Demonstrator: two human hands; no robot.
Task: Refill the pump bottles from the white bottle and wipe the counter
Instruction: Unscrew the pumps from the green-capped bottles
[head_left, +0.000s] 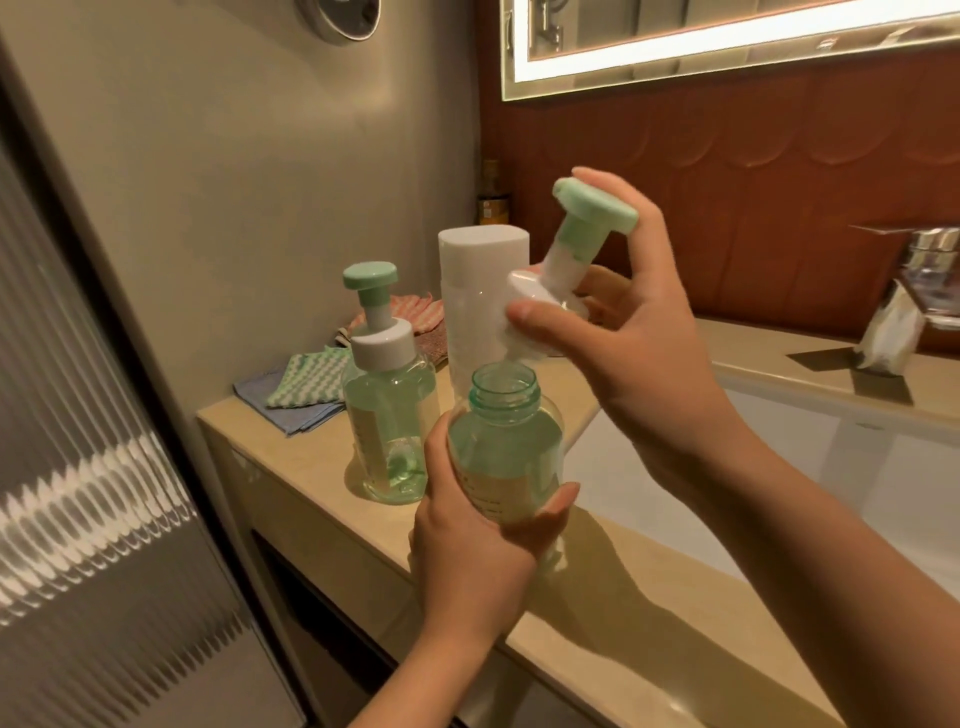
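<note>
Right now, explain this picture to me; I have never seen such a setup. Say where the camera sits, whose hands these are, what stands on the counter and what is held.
There is no machine here. A person wears one camera on the head, and it looks down at their own two bare hands. The left hand grips an open pump bottle of greenish liquid. The right hand holds the removed pump head, tilted over the bottle's mouth. On the beige counter stand a second pump bottle, capped, and the tall white bottle. Folded cloths lie behind them, and a sink is to the right.
</note>
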